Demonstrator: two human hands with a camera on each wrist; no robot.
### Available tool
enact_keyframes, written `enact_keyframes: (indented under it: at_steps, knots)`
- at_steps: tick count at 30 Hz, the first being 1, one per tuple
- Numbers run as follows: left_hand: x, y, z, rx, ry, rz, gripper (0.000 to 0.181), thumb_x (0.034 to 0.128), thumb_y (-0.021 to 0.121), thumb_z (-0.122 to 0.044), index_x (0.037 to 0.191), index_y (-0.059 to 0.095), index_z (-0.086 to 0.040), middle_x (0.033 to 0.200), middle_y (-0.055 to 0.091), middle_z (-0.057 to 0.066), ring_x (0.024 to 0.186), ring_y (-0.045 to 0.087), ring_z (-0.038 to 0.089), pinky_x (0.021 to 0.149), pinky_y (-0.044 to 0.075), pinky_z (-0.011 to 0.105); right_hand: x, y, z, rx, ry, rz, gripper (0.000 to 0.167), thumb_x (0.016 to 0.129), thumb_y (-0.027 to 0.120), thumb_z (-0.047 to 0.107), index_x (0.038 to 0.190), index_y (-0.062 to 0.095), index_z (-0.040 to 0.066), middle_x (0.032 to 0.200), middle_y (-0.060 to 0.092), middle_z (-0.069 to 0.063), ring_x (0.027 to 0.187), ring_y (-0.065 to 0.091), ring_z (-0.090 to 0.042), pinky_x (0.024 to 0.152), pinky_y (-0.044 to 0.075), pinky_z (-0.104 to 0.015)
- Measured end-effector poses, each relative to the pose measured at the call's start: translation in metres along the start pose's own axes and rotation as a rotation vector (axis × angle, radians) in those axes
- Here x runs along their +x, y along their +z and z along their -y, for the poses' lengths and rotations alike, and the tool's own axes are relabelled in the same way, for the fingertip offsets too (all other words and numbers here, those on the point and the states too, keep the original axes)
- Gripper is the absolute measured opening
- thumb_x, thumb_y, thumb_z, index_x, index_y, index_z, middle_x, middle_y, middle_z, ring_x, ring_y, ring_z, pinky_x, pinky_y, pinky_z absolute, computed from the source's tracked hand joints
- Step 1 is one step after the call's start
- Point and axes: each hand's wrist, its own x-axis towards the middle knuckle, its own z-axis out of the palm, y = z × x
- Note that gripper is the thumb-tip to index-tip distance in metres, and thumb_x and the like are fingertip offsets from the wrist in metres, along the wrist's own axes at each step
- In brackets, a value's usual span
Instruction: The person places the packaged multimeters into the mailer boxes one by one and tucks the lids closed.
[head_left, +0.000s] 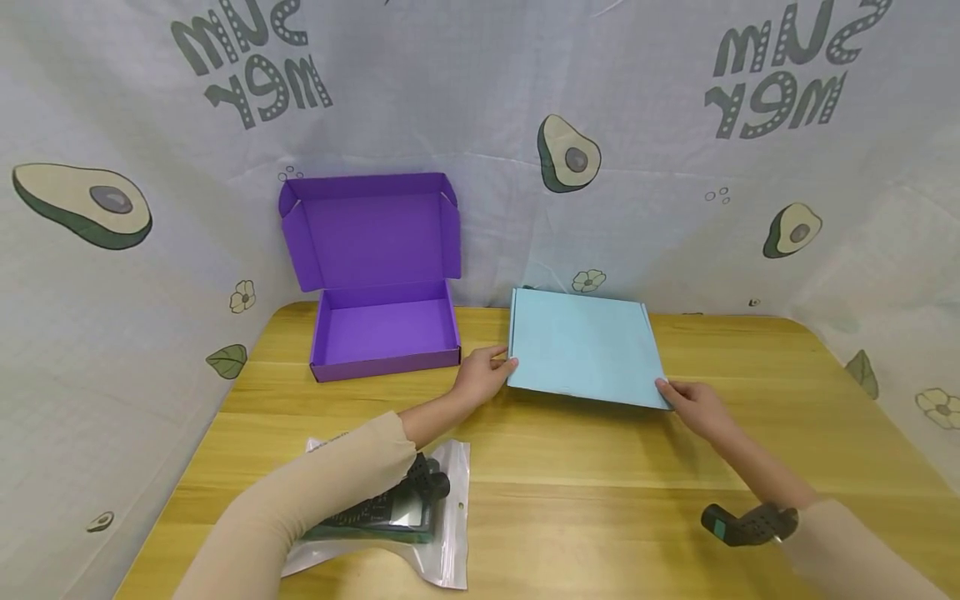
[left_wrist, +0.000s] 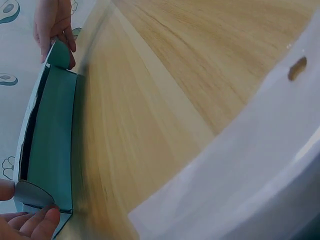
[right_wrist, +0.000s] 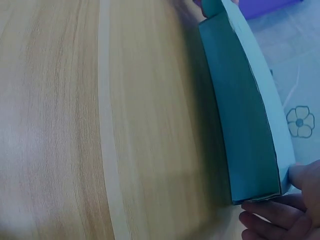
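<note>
Both my hands hold a light blue cardboard box [head_left: 585,342] at its two near corners. My left hand [head_left: 482,375] grips the left corner, while my right hand [head_left: 696,407] grips the right one with its thumb [right_wrist: 301,175] on the lid. The lid lies nearly flat on top, and the near side [left_wrist: 53,135] stays uncovered below the lid's edge. In the left wrist view a rounded side flap [left_wrist: 34,194] sits between the left thumb and fingers. The box's inside is mostly hidden.
An open purple box [head_left: 386,329] stands at the left, its raised lid [head_left: 375,237] leaning toward the printed cloth [head_left: 487,125]. A clear plastic bag [head_left: 453,533] holding a dark item [head_left: 375,521] lies near the front, partly behind the left sleeve [head_left: 330,483]. Everything stands on a wooden table [head_left: 570,517].
</note>
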Motion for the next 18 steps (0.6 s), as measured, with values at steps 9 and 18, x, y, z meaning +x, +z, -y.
enact_keyframes:
  at_steps: [9,18]
  knots:
    - [0.002,0.001,0.005,0.007,0.027,-0.013,0.043,0.0917,0.058,-0.022,0.131,0.051,-0.006,0.123,0.059,0.016,0.11,0.058,0.027,0.083,0.052,0.035,-0.004,0.003,-0.005,-0.062,-0.056,-0.113,0.058,0.099,0.039,0.032,0.127,0.04,-0.018,0.114,0.052,-0.037,0.105,0.051,-0.05,0.074,0.049,-0.047]
    - [0.04,0.008,-0.003,-0.114,-0.157,0.031,0.056,0.0974,0.043,-0.037,0.144,0.031,-0.008,0.145,0.036,0.011,0.133,0.035,0.025,0.107,0.032,0.037,0.013,0.019,-0.015,-0.105,-0.356,-0.376,0.054,0.095,0.053,0.026,0.133,0.04,-0.01,0.13,0.042,-0.033,0.118,0.04,-0.049,0.092,0.037,-0.061]
